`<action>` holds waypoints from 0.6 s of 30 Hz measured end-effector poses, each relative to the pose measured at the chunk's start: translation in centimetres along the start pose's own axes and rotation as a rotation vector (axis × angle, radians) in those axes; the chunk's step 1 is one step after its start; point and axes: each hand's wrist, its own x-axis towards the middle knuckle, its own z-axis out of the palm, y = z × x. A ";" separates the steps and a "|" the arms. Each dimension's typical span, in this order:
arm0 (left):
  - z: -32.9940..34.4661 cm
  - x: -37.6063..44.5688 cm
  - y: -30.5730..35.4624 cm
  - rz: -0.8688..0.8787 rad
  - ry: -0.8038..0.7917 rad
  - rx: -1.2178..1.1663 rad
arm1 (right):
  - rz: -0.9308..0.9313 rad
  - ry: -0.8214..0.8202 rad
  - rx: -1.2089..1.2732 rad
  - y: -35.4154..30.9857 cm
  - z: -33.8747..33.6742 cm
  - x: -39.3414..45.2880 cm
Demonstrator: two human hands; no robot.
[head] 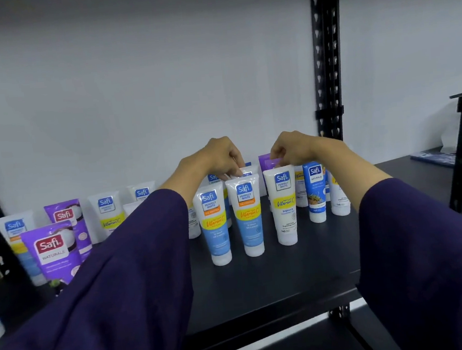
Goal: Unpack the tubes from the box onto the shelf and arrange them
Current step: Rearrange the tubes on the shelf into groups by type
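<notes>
A plain pale wall (137, 79) backs the black metal shelf board (275, 277) I am working over, with black perforated steel uprights (327, 54) rising behind my right hand. My two arms in dark purple sleeves (116, 282) reach across the board from the near edge.

My left hand (217, 156) is curled, fingertips pinching the crimped top of a white plastic tube (245, 171) in the second row. My right hand (291, 148) is curled the same way; it seems to pinch the top of a purple tube (265, 162) just beyond the white Vitamin C tube (282, 203), though I cannot tell that for certain. The box is not in view, so I judge unpacking is largely done and this is the arranging.

To do this step well, I would hold each tube by the stiff crimp only, set it down squarely on its cap, and slide rather than lift, because the neighbours stand close and one tilt could topple a row. I would keep labels facing me and release only once the tube stands.

Counts, as far as I can see: directly below my hands, three front-row tubes, two blue-and-yellow oil-control tubes (214, 226) and the white one. Right of my right hand, a blue Naturals tube (315, 192) and at least two partly hidden white ones. Left of my left arm, two purple Naturals tubes (52, 250) and about four white ones (107, 213). The back rows are too hidden to count.
</notes>
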 end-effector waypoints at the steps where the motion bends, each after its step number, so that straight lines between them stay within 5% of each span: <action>1: 0.1 0.0 -0.1 0.001 0.017 -0.020 | -0.011 0.013 0.014 0.1 0.0 -0.1; 6: 0.0 -0.3 -0.1 0.059 0.176 -0.020 | -0.067 0.133 0.108 -0.3 -1.0 -0.8; 18: -9.2 -5.8 3.2 0.180 0.919 -0.357 | -0.183 0.751 0.585 -6.4 -6.2 -4.3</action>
